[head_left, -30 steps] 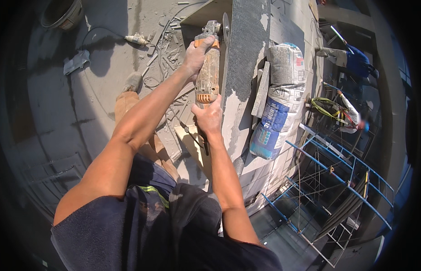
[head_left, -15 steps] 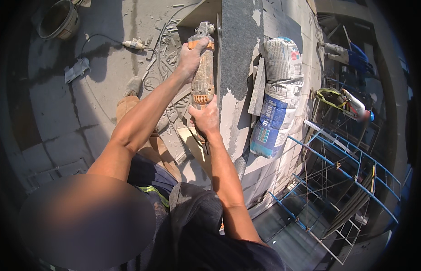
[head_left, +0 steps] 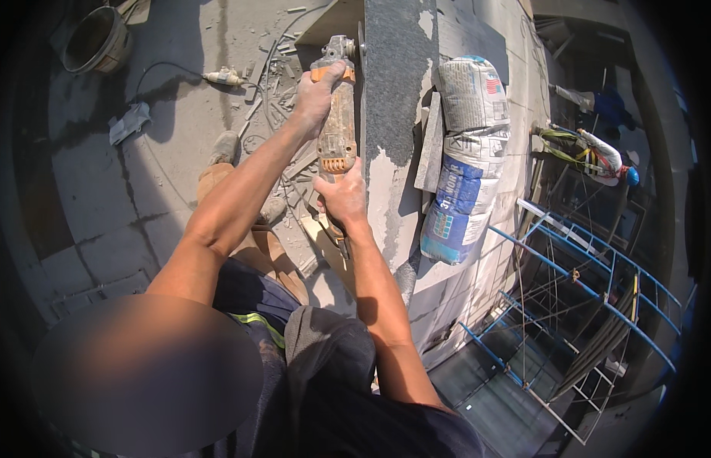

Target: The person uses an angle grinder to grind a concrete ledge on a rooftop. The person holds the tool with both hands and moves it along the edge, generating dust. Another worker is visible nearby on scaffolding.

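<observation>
Both of my hands hold a dusty orange and grey angle grinder [head_left: 338, 126]. My left hand [head_left: 314, 101] is closed round its front end, just behind the gear head. The rear handle is in the grip of my right hand [head_left: 345, 197], below the vented orange section. Beside the grinder head, a thin disc [head_left: 361, 40] shows edge-on against the side of a dark grey stone slab [head_left: 397, 84]. Whether the disc touches the stone I cannot tell. Pale, peeled-looking patches mark the slab's nearer part.
A full bag [head_left: 466, 168] and a narrow stone strip [head_left: 429, 145] lie right of the slab. Cut strips and rubble [head_left: 283, 84] cover the ground, with a cable connector [head_left: 223, 76]. A bucket [head_left: 98, 40] stands far left. Blue scaffolding [head_left: 584, 290] and two people [head_left: 600, 156] are at right.
The view has shifted slightly, so grinder and slab sit a little further left. My grip is unchanged. At right, the person in the blue helmet has changed posture.
</observation>
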Tool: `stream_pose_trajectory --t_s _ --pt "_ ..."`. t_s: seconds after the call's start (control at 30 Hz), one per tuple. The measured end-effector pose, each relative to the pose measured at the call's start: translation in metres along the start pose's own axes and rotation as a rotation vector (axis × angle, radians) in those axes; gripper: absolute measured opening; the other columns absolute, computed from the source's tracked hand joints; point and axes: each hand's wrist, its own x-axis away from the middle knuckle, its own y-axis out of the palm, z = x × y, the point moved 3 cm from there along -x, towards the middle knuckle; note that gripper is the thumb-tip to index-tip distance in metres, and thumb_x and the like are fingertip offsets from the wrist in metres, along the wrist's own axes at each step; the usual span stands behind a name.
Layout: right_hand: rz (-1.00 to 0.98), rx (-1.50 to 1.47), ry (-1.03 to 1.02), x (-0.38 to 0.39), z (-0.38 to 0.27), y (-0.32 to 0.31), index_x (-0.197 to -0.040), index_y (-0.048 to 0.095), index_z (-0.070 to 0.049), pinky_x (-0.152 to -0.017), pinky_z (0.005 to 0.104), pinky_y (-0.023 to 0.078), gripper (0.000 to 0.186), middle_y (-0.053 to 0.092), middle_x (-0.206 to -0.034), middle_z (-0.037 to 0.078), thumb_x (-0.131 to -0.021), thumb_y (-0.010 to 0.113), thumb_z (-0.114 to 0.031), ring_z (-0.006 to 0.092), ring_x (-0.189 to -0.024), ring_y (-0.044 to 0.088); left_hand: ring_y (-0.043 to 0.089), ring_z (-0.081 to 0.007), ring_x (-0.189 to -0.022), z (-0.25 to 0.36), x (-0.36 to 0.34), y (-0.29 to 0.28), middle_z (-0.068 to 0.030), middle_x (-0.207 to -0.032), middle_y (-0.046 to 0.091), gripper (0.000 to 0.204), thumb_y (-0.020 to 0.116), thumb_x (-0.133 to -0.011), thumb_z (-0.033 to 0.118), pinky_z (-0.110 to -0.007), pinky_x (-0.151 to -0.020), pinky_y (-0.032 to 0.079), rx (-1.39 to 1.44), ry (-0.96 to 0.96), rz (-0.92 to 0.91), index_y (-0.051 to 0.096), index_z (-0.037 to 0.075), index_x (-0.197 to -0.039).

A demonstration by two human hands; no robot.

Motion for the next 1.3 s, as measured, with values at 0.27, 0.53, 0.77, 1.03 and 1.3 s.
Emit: stream_pose_trajectory --t_s 0.27,0.53,0.77,1.03,1.3 --pt "0.014 -0.050 0.017 0.007 -0.007 0.004 -0.119 0.039 0.008 -0.042 0.0334 0.054 0.061 0.067 -0.082 0.019 -0.074 0.076 -0.008 0.0211 -0.051 0.065 0.067 -0.0148 -0.075 0.006 0.004 0.003 -0.0090 -0.094 0.064 0.051 0.073 -0.093 0.042 -0.031 -0.063 0.059 -0.010 -0.033 0.015 0.053 -0.001 -0.112" --pt "0.032 -0.017 0.002 0.013 -0.014 0.009 -0.113 0.042 0.011 -0.042 0.0343 0.055 0.056 0.066 -0.081 0.018 -0.073 0.077 -0.008 0.0212 -0.051 0.066 0.068 -0.0181 -0.079 0.013 0.006 0.001 -0.0149 -0.101 0.060 0.064 0.076 -0.090 0.043 -0.034 -0.062 0.061 -0.020 -0.072 -0.037 0.043 -0.005 -0.118" --pt "0.011 -0.048 0.076 0.015 -0.020 0.012 -0.117 0.039 0.005 -0.040 0.0323 0.054 0.056 0.065 -0.084 0.014 -0.076 0.076 -0.005 0.0178 -0.051 0.062 0.066 -0.0109 -0.065 0.018 0.009 0.007 -0.0031 -0.085 0.067 0.033 0.068 -0.098 0.036 -0.029 -0.057 0.058 -0.035 -0.098 0.031 0.063 0.005 -0.106" --pt "0.017 -0.059 0.104 0.020 -0.025 0.011 -0.114 0.038 0.007 -0.039 0.0337 0.054 0.055 0.067 -0.081 0.017 -0.075 0.075 -0.005 0.0199 -0.050 0.065 0.066 -0.0114 -0.065 0.012 0.009 0.009 -0.0039 -0.085 0.067 0.035 0.068 -0.097 0.036 -0.028 -0.055 0.058 -0.019 -0.144 0.073 0.063 0.003 -0.107" --pt "0.012 -0.050 0.100 0.019 -0.020 0.010 -0.114 0.038 0.007 -0.041 0.0346 0.055 0.055 0.068 -0.079 0.018 -0.075 0.074 -0.007 0.0209 -0.049 0.065 0.067 -0.0113 -0.065 0.008 0.009 0.005 -0.0036 -0.084 0.067 0.034 0.067 -0.098 0.035 -0.029 -0.056 0.058 -0.011 -0.154 0.045 0.063 0.003 -0.107"
